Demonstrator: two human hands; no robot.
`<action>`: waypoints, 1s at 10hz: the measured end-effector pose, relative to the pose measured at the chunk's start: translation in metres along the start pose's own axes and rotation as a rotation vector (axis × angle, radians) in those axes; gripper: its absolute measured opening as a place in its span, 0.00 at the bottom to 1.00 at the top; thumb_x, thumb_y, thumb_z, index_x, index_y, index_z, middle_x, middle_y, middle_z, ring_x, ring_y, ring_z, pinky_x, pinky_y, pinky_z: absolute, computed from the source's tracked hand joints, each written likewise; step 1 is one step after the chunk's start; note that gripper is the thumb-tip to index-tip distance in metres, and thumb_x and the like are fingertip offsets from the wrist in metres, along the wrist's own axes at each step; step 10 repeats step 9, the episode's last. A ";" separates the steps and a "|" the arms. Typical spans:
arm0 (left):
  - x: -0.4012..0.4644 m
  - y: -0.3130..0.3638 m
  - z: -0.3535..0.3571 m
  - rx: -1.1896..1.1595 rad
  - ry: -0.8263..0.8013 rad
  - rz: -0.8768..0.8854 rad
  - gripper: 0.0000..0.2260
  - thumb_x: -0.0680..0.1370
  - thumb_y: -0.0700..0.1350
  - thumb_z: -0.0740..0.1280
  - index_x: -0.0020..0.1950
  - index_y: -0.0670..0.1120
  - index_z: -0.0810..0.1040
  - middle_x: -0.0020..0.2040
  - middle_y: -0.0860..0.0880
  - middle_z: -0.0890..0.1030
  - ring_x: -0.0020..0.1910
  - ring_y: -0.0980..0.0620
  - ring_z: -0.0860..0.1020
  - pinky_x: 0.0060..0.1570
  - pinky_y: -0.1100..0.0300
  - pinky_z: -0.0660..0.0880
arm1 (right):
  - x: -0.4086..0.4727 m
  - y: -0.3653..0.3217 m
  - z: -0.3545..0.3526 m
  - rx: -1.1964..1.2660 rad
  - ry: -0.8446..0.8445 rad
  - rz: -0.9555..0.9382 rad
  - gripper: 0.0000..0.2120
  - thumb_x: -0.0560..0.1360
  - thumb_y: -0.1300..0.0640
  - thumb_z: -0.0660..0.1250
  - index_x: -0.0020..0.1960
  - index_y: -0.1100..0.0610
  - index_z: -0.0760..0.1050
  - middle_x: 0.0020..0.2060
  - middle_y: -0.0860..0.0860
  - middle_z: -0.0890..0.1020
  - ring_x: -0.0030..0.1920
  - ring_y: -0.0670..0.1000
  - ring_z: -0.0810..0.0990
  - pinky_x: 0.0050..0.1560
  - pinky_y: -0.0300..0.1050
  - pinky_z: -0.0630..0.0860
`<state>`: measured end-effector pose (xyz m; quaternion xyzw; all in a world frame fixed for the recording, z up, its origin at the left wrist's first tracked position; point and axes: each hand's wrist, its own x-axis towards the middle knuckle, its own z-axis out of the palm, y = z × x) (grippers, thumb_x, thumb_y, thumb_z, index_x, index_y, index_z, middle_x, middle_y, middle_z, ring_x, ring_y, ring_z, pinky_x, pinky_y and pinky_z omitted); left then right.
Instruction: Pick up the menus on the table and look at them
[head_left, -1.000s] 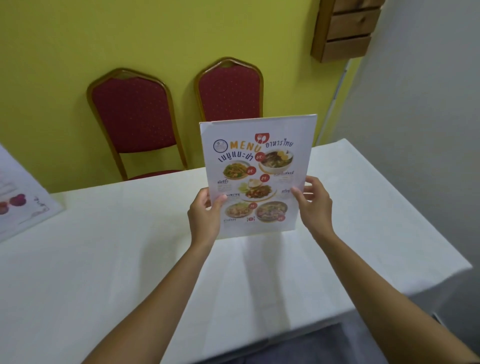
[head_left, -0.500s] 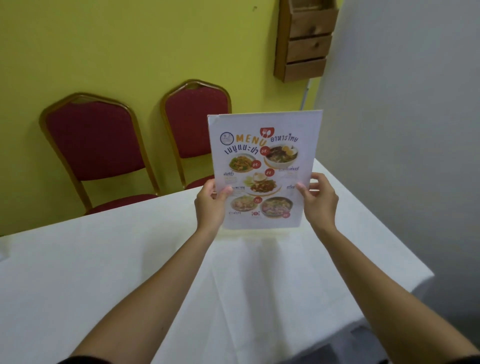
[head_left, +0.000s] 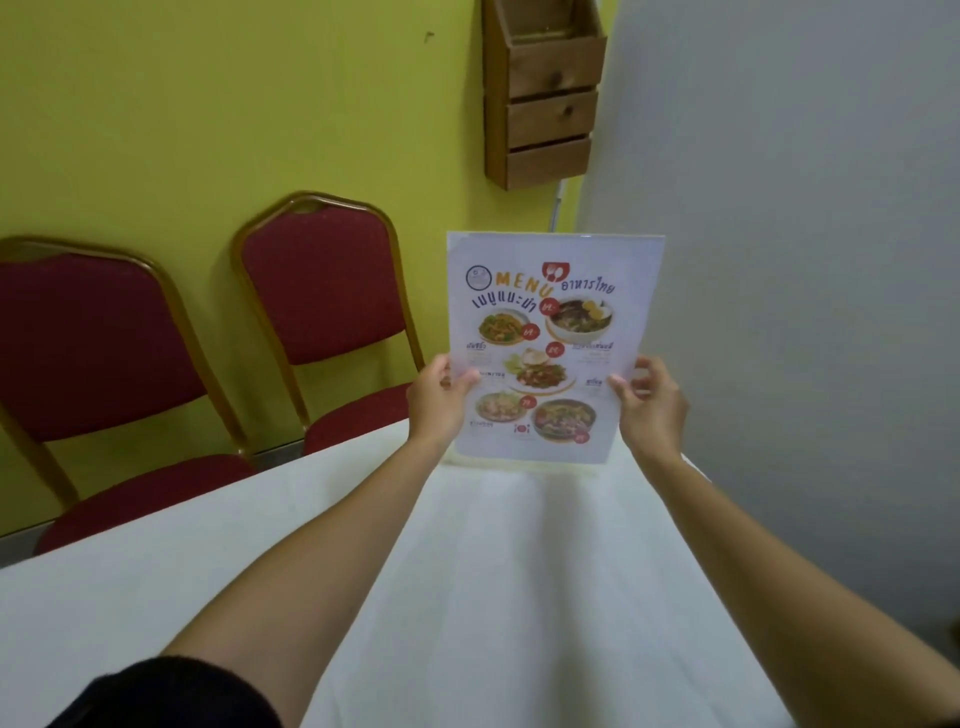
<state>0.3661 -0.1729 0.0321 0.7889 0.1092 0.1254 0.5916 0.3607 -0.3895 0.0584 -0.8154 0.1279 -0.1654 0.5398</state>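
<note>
A white laminated menu (head_left: 550, 332) with the word MENU, Thai lettering and photos of several dishes stands upright in front of me, above the far edge of the table (head_left: 519, 571). My left hand (head_left: 436, 402) pinches its left edge, thumb on the printed face. My right hand (head_left: 652, 402) holds its right edge the same way. Both arms stretch out over the white tablecloth. No other menu is in view.
Two red padded chairs with gold frames (head_left: 322, 291) (head_left: 93, 353) stand against the yellow wall behind the table. A wooden wall rack (head_left: 545, 98) hangs above. A grey wall (head_left: 805, 260) closes the right side.
My view has swung to the right and up: the chairs slid left and the second menu at the table's left edge left the frame. The held menu stays upright in both hands.
</note>
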 end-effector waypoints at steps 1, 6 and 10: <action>0.016 -0.004 0.010 0.027 -0.021 0.007 0.08 0.77 0.43 0.69 0.54 0.42 0.78 0.56 0.45 0.83 0.52 0.50 0.80 0.55 0.48 0.78 | 0.008 0.009 0.004 -0.022 0.011 0.018 0.10 0.76 0.61 0.66 0.57 0.61 0.75 0.44 0.56 0.78 0.35 0.49 0.74 0.25 0.21 0.67; 0.033 -0.011 0.026 0.087 -0.074 -0.012 0.09 0.78 0.44 0.67 0.56 0.41 0.76 0.57 0.46 0.83 0.54 0.46 0.81 0.54 0.45 0.79 | 0.017 0.017 0.008 0.034 0.009 0.103 0.13 0.78 0.59 0.64 0.62 0.59 0.73 0.47 0.54 0.78 0.42 0.49 0.76 0.27 0.28 0.65; 0.023 0.007 0.016 0.105 -0.114 -0.067 0.20 0.79 0.45 0.66 0.69 0.43 0.68 0.65 0.46 0.77 0.61 0.46 0.78 0.60 0.46 0.76 | 0.004 -0.003 0.001 -0.063 -0.012 0.083 0.22 0.79 0.56 0.61 0.72 0.58 0.64 0.67 0.56 0.73 0.64 0.53 0.74 0.58 0.44 0.72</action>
